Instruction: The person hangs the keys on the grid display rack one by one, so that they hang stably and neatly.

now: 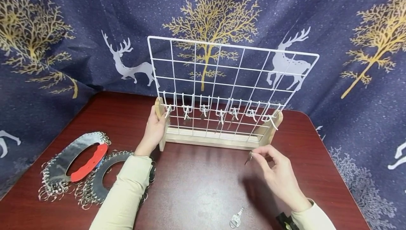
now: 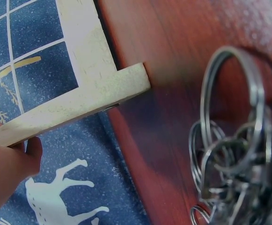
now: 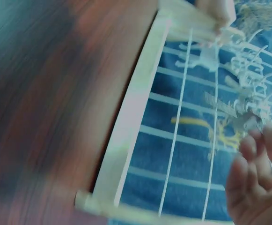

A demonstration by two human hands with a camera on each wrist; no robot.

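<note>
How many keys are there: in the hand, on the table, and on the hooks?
Key in right hand: 1
Key on table: 1
Keys on rack hooks: about 5, small, hard to tell
Total: about 7

key (image 3: 238, 115) pinched by right hand (image 3: 257, 187)
</note>
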